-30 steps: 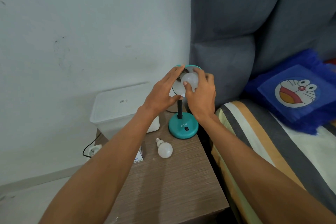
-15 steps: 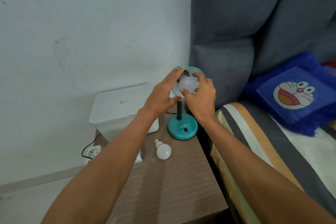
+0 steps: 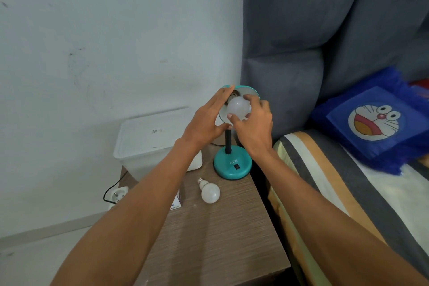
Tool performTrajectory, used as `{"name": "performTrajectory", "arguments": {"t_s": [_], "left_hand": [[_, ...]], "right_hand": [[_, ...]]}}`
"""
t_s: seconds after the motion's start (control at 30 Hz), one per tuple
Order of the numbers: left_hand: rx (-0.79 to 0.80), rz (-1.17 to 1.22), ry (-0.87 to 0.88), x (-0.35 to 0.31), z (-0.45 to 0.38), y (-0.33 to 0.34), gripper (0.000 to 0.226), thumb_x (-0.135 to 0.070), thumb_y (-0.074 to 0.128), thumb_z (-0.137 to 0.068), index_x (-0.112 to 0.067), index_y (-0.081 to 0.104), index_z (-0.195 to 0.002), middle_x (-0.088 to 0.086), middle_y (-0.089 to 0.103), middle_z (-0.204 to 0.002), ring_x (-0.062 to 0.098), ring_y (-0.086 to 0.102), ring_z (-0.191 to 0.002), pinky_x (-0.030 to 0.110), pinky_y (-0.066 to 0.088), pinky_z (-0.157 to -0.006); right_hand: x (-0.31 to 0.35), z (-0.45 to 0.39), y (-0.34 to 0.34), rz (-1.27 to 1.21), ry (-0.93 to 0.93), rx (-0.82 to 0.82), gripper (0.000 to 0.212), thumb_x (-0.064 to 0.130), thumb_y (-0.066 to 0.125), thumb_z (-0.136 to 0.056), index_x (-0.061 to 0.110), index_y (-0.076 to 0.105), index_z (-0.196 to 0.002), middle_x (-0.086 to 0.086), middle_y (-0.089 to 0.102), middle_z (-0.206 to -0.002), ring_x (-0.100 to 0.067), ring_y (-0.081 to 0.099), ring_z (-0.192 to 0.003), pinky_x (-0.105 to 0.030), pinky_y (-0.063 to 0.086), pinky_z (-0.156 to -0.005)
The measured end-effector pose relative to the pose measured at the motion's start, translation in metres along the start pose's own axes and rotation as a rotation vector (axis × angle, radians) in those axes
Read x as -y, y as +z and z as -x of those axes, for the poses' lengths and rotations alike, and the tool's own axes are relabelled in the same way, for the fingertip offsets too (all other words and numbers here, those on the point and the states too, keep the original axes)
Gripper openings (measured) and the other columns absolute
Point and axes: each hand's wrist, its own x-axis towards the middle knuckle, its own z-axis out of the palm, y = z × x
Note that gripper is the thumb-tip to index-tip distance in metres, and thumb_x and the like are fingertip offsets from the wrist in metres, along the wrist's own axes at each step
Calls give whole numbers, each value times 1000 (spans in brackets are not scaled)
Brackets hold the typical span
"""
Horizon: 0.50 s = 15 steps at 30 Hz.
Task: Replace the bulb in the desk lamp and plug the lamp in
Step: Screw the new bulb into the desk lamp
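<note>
A: Two bulbs in view. One white bulb [image 3: 239, 108] sits at the mouth of the teal lamp shade [image 3: 249, 90], held there by the right hand [image 3: 251, 124]; thumb below it, fingers curled over the top and right side. Grip is closed around the globe.

B: Left hand [image 3: 205, 121]?

A: Flat and spread against the left edge of the shade, fingers extended upward, thumb reaching toward the lower rim. It steadies the shade but is not wrapped around anything. Whether the bulb's base is seated in the socket cannot be told; the fingers cover it.

B: Second bulb?

A: Spare bulb [image 3: 209, 191] lies on its side on the wooden bedside table [image 3: 222, 234], screw base pointing up-left, just in front of the lamp base [image 3: 232, 164], not touching it. Base is teal, round, marked "ATN", with a black switch; black stem rises from it.

B: Surroundings?

A: White lidded plastic box [image 3: 151, 139] at the table's back left. Small carton [image 3: 176, 202] partly hidden behind the left forearm. Socket strip [image 3: 118, 194] with a black cord on the floor left of the table. Grey headboard [image 3: 325, 30] and blue cartoon pillow [image 3: 373, 125] to the right.
</note>
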Motion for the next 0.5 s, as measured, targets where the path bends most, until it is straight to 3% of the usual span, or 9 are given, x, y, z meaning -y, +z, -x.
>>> {"name": "performTrajectory", "arguments": {"t_s": [0.07,0.2,0.4,0.5], "left_hand": [[5,-2,-11,0,0,0,103,-17,89,-82,-20,27,-164,4,35,-169,22,35,-156,34,34,-125],[7,-14,-18,1,0,0,103,-17,89,-82,-20,27,-164,3,35,-169,20,35,-155,23,31,-122],[7,-8,-9,1,0,1,102,-18,88,-83,-18,28,-165,3,36,-168,23,35,-156,38,40,-123],[0,13,-11,0,0,0,98,-18,86,-85,-16,29,-164,4,37,-168,23,36,-156,40,39,-124]], "right_hand": [[-3,-1,-1,-7,30,-4,55,35,76,-83,18,55,-131,-8,59,-124,-23,65,-104,-30,52,-86],[3,-6,-4,-97,326,-33,58,53,64,-89,8,59,-126,-12,65,-120,-26,63,-109,-25,43,-79],[9,1,-3,-2,10,-79,46,35,66,-93,22,51,-134,-8,49,-130,-22,57,-111,-23,45,-85],[1,2,-2,96,-105,2,54,34,74,-85,21,54,-133,-8,52,-129,-24,60,-108,-35,54,-90]]}}
